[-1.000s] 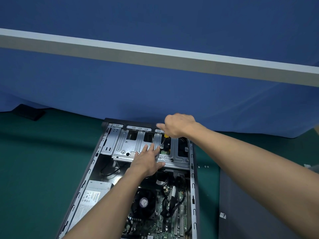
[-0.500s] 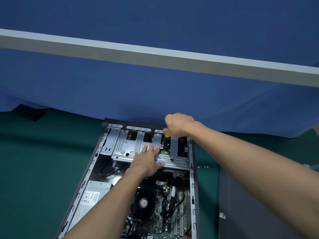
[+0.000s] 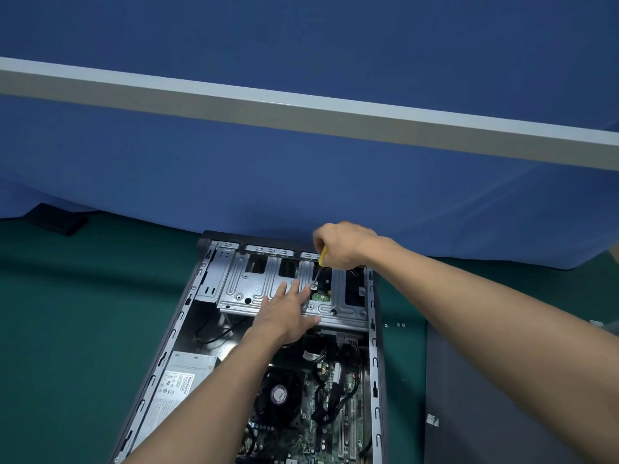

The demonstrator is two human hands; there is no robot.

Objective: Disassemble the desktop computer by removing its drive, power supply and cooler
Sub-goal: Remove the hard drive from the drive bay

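An open desktop case lies on the green mat. At its far end sits a silver drive cage. My left hand presses flat on the cage, fingers straight. My right hand grips a yellow-handled screwdriver, whose tip stands on a screw in the cage, just beyond my left fingertips. A green drive board shows through a cage opening. The grey power supply lies at the near left, partly under my left forearm. The black cooler fan sits on the motherboard.
The grey side panel lies flat to the right of the case. Small screws rest on the mat between them. A blue curtain with a grey bar hangs close behind the case. A black object lies at the far left.
My right hand has turned slightly on the screwdriver, so more of the yellow handle shows. My left hand stays pressed on the cage.
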